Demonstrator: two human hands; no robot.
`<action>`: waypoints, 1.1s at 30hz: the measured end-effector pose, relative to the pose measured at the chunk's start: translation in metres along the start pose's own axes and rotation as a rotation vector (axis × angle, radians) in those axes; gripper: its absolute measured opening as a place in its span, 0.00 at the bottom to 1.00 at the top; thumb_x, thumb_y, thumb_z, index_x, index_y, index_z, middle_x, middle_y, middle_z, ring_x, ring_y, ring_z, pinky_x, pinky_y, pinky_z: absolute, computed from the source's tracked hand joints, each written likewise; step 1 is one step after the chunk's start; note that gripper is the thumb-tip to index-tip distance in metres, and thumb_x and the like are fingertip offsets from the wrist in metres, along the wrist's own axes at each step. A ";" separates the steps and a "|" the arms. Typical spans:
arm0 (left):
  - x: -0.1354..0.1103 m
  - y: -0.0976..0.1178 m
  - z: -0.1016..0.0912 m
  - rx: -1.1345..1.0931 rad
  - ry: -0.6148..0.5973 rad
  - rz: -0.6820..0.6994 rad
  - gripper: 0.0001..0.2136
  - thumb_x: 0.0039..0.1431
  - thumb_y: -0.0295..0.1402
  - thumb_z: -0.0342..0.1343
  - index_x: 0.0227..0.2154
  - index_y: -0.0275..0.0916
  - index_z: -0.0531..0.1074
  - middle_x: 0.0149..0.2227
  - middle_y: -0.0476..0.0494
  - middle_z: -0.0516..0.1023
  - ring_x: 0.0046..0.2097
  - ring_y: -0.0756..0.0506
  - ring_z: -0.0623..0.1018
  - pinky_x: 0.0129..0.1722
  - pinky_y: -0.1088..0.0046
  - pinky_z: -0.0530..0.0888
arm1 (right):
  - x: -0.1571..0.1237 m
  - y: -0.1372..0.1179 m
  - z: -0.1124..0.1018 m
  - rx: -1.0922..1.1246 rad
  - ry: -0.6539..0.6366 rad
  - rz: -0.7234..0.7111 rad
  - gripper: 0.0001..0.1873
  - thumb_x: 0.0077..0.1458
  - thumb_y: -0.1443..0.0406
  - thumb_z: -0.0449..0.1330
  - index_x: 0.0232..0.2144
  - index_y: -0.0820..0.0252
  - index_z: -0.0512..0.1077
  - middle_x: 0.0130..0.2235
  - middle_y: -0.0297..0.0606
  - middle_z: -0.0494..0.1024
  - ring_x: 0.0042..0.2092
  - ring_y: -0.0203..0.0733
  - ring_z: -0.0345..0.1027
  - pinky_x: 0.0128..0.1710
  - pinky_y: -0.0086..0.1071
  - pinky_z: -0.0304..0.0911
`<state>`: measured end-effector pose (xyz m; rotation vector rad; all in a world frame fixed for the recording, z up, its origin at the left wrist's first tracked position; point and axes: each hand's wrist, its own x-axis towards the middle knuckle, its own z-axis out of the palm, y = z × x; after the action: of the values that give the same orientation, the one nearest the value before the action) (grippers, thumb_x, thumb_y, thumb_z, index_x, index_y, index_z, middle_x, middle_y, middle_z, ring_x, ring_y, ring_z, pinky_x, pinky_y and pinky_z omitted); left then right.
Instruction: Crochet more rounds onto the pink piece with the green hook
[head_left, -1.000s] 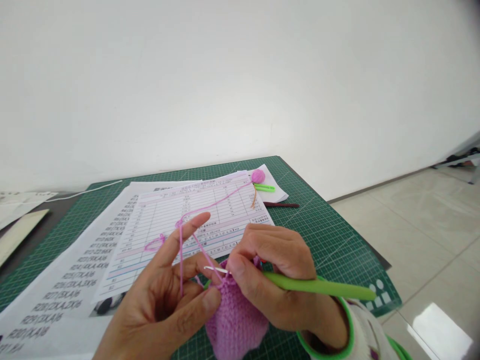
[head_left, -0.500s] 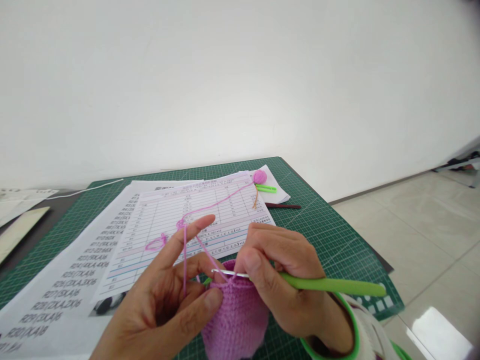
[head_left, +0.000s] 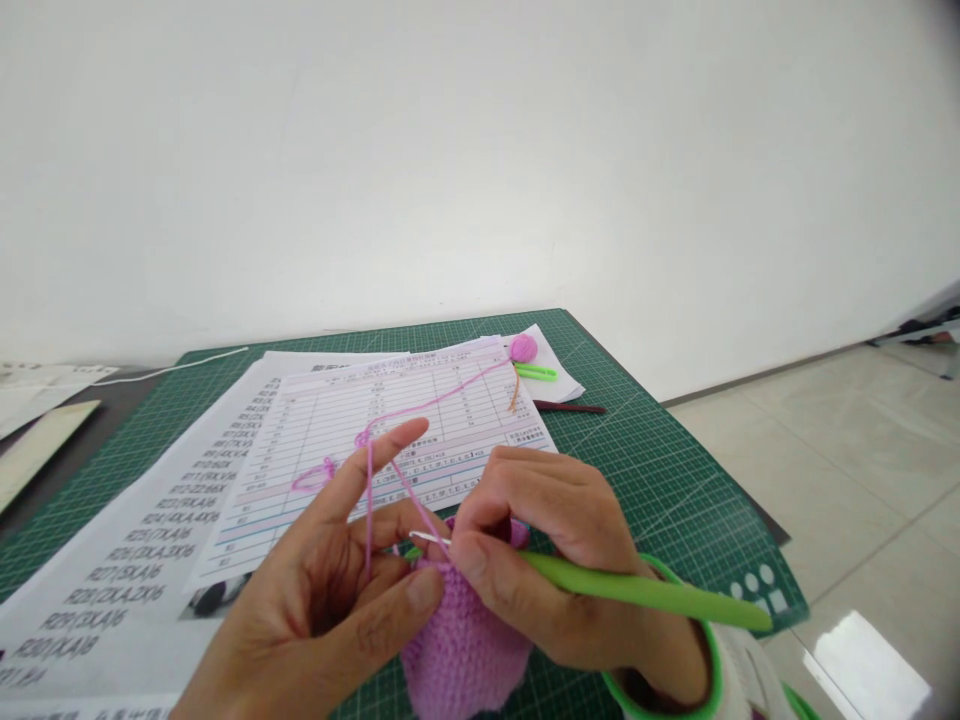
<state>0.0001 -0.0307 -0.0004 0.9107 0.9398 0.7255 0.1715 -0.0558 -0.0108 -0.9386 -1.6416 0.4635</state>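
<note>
Crochet hook (head_left: 645, 592) now slopes down toward its handle end at lower right; a moment ago it lay nearly level, and its metal tip has shifted left. Right hand (head_left: 555, 570) closed around the green handle, tip at the top rim of the pink crocheted piece (head_left: 461, 640). Piece sits bottom centre, a cup-like tube, lower end cut off by the frame, inside hidden by the hands. Left hand (head_left: 322, 590) pinches the rim between thumb and bent fingers, index finger raised with pink yarn (head_left: 442, 399) looped over it. Yarn runs to upper right, to a yarn ball (head_left: 523, 348) at the far edge of the green cutting mat (head_left: 645, 470). Just beside the ball, a green plastic clip (head_left: 536, 372). Printed chart (head_left: 450, 430) lies under the yarn, small text hard to read. Open mat right of the chart, out to the edge above the tile floor (head_left: 847, 480).
</note>
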 end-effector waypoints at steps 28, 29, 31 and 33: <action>0.001 -0.004 -0.004 0.080 -0.031 0.026 0.37 0.47 0.35 0.70 0.60 0.64 0.63 0.28 0.51 0.80 0.25 0.49 0.75 0.26 0.77 0.75 | 0.003 -0.004 0.000 0.058 0.016 0.129 0.11 0.57 0.68 0.59 0.22 0.61 0.69 0.21 0.27 0.68 0.24 0.25 0.59 0.26 0.22 0.57; 0.001 -0.004 -0.004 0.081 -0.024 0.027 0.37 0.47 0.34 0.70 0.60 0.65 0.63 0.27 0.52 0.79 0.25 0.49 0.74 0.27 0.77 0.75 | 0.003 -0.004 0.001 0.038 0.021 0.119 0.11 0.56 0.68 0.59 0.22 0.61 0.69 0.22 0.27 0.69 0.25 0.25 0.60 0.27 0.22 0.57; 0.001 -0.004 -0.005 0.083 -0.007 0.033 0.38 0.46 0.33 0.70 0.60 0.65 0.63 0.25 0.53 0.78 0.26 0.49 0.75 0.28 0.76 0.76 | 0.002 -0.003 0.002 0.017 0.028 0.106 0.11 0.57 0.68 0.59 0.22 0.61 0.68 0.22 0.28 0.69 0.25 0.26 0.60 0.27 0.23 0.57; 0.001 -0.004 -0.005 0.082 0.005 0.045 0.39 0.45 0.32 0.70 0.60 0.65 0.63 0.26 0.53 0.78 0.26 0.48 0.76 0.28 0.76 0.77 | 0.001 -0.003 0.002 0.007 0.043 0.089 0.13 0.57 0.68 0.58 0.20 0.61 0.65 0.21 0.27 0.66 0.25 0.26 0.59 0.26 0.24 0.56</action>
<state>-0.0040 -0.0302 -0.0055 1.0052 0.9616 0.7314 0.1687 -0.0564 -0.0082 -1.0130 -1.5637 0.5061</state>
